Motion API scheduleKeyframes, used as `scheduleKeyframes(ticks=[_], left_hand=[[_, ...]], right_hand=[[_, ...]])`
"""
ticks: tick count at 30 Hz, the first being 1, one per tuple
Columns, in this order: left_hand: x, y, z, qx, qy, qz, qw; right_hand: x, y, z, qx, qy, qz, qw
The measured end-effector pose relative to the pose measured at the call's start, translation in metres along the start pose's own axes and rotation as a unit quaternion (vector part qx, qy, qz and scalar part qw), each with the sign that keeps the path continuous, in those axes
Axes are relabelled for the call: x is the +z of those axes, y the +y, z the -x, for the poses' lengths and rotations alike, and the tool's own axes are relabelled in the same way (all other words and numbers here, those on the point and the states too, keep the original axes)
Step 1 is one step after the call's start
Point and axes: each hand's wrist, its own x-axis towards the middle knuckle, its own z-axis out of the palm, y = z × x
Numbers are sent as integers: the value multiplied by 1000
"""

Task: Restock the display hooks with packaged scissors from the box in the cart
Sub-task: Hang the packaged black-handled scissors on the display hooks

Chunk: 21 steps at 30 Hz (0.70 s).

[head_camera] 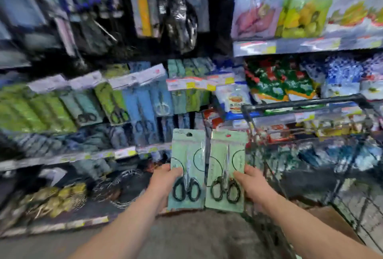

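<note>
I hold two pale green scissors packs upright, side by side, in front of the shelves. My left hand (163,184) grips the left pack (187,151) by its lower left edge, thumb on the front. My right hand (251,186) grips the right pack (227,155) by its lower right edge. Each pack shows black-handled scissors. Rows of hanging scissors packs (116,101) in green and blue fill the display hooks up and to the left. The cardboard box (331,223) lies low in the wire cart (306,103) at the right. The picture is blurred.
Kitchen utensils (178,14) hang above the scissors rows. Snack bags (286,80) fill the shelves behind the cart. A low shelf at the left holds wire racks and gold scourers (62,196). Grey floor lies under my arms.
</note>
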Motion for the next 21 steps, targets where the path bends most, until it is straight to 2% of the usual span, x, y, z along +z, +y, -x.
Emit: scheduleKeyframes(ticks=[4, 9, 16, 21], left_hand=[[-128, -7, 24, 16, 95, 30, 995], [-226, -2, 71, 18, 187, 82, 979], [-296, -11, 70, 13, 235, 108, 966], [-336, -23, 25, 6, 270, 112, 956]], right_hand=[[105, -55, 19, -53, -77, 20, 995], [207, -104, 36, -108, -150, 89, 979], [286, -144, 34, -142, -206, 137, 958], [327, -176, -4, -156, -214, 133, 955]])
